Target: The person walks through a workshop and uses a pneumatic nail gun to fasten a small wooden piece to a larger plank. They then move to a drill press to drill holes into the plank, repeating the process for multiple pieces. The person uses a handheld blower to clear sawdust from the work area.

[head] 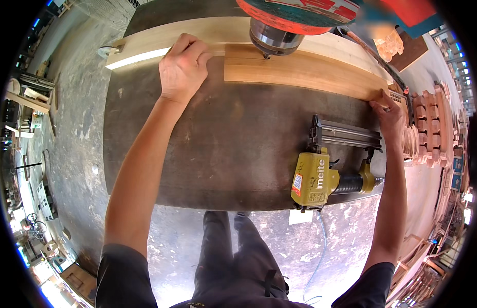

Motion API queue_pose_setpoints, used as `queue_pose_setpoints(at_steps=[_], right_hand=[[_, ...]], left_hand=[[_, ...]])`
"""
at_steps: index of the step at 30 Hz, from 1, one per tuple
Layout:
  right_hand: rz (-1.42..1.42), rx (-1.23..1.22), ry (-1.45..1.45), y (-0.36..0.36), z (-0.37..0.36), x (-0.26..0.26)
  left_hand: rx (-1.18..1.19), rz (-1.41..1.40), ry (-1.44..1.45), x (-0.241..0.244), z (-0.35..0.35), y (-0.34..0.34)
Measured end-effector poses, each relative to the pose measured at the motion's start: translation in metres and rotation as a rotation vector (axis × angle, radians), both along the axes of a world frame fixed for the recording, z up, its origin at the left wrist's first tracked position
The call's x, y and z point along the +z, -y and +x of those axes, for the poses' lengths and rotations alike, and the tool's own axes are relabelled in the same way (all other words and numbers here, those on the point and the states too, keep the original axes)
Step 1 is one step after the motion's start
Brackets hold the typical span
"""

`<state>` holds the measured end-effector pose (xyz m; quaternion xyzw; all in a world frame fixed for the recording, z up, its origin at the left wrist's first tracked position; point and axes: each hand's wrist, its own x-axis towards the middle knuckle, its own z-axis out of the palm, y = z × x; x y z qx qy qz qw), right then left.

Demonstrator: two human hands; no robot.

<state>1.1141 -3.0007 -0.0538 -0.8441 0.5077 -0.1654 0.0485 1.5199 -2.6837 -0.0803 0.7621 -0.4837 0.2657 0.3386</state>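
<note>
A brown wooden board (pixel 300 71) lies on the dark tabletop (pixel 223 134), its far side along a longer pale timber (pixel 207 30). Above the board is a drill chuck (pixel 276 37) with a short bit whose tip is close to the wood; contact is unclear. My left hand (pixel 184 65) rests, fingers curled, at the near edge of the pale timber, left of the board; whether it grips is hidden. My right hand (pixel 388 111) pinches the board's right end between thumb and fingers. A yellow Meite pneumatic nailer (pixel 319 177) lies on its side near my right forearm.
The red and green drill press head (pixel 300 15) overhangs the far side. A dark rod (pixel 377 59) slants at the far right. Shaped wooden parts (pixel 433 123) are stacked right of the table. A blue air hose (pixel 324 246) hangs to the floor by my legs.
</note>
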Motion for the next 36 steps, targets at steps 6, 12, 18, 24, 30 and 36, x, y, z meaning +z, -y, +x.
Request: queue_pose_setpoints(at_steps=[6, 12, 18, 24, 30, 36], right_hand=[[-0.199, 0.142, 0.01, 0.017, -0.012, -0.017], [0.021, 0.057, 0.031, -0.003, -0.003, 0.003], [0.033, 0.055, 0.07, -0.001, -0.002, 0.001], [0.091, 0.106, 0.175, 0.005, -0.005, -0.007], [0.238, 0.203, 0.375, 0.033, -0.026, -0.019], [0.071, 0.097, 0.226, 0.018, -0.011, -0.023]], left_hand=[[-0.019, -0.038, -0.002, 0.001, -0.003, 0.0], [-0.013, -0.057, -0.004, 0.001, 0.0, -0.001], [-0.012, -0.091, -0.013, -0.001, 0.0, -0.001], [0.007, -0.046, -0.025, -0.003, 0.0, -0.004], [-0.011, -0.07, -0.027, -0.003, 0.0, -0.002], [-0.022, -0.083, -0.033, -0.003, 0.004, -0.006]])
